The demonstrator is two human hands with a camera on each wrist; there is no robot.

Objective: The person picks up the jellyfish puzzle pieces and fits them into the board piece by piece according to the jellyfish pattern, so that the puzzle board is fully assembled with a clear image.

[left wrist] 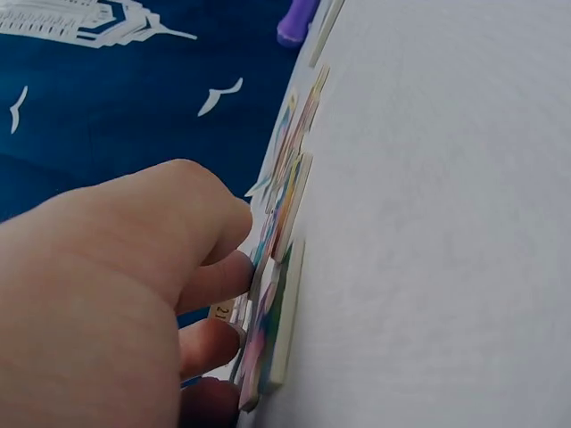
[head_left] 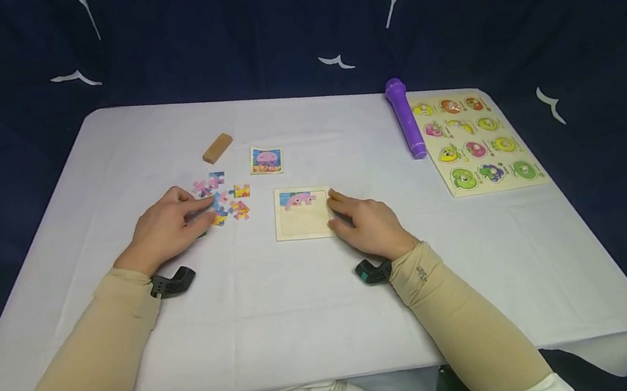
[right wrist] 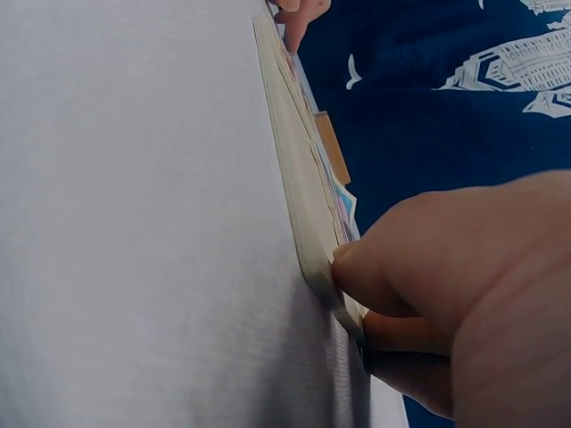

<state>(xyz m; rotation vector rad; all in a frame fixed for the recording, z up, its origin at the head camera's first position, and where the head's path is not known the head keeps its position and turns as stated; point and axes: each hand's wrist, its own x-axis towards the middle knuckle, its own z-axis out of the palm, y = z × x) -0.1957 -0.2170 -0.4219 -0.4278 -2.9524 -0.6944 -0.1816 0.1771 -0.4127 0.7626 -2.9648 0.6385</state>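
Note:
My left hand reaches over a loose cluster of jigsaw pieces, its fingers among them in the left wrist view. I see no piece lifted; the fingertips are partly hidden. A square wooden puzzle tray lies flat in front of me. Along its top left, joined pieces show a pink animal on blue. My right hand holds the tray's right edge, the thumb on the rim and the other fingers farther along the side.
Behind the tray lies a small picture card, with a brown wooden block to its left. At the right are a purple microphone and a fruit puzzle board. White cloth covers the table.

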